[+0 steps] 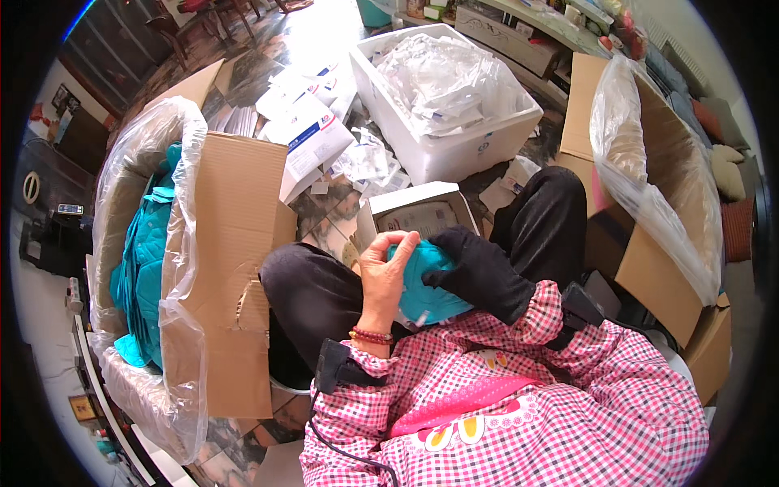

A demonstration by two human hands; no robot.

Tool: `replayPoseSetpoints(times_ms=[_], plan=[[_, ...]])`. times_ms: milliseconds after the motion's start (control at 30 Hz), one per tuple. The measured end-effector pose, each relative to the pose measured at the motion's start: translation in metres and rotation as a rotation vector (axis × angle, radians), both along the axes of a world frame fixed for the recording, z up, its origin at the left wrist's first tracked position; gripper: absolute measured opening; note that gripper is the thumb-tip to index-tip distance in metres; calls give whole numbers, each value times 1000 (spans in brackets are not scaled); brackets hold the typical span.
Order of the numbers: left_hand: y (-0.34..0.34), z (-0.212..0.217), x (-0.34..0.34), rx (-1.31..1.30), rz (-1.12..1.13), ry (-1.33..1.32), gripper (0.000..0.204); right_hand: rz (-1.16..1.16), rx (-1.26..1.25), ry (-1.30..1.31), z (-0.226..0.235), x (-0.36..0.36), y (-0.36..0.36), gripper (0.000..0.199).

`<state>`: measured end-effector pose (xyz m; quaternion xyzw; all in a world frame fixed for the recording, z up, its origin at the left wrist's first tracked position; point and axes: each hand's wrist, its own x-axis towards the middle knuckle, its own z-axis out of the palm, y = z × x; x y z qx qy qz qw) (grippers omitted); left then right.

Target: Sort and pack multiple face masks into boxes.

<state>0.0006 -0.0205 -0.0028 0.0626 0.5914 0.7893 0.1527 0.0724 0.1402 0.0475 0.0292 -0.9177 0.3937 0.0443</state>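
1. Cloth (pixel 426 294): teal; held over the lap, just nearer than the white box (pixel 415 195).
2. Left hand (pixel 380 266) pinches its upper-left edge; right hand (pixel 485 274), black-gloved, grips its right side.
3. Judged light, soft, limp, hardly fragile; best held by opposite edges.

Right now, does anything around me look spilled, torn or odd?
Yes. Small white packets lie loose on the floor beside the white foam box, as if spilled. The cardboard box on your left also has a ragged, torn-looking patch on its side.
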Motion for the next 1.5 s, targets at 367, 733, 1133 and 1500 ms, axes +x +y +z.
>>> replayPoseSetpoints(times_ms=[367,733,1133,1500], plan=[[11,-33,40,-134,-47,19,23,-82,-232,-359,-40,43,-6,53],[5,10,30,-346,-221,323,44,-183,-567,-445,-10,11,27,45],[13,22,40,67,-187,-565,47,-68,277,-141,18,21,13,62],[9,-32,62,-2,-90,-534,31,-61,87,-361,1,50,10,64]])
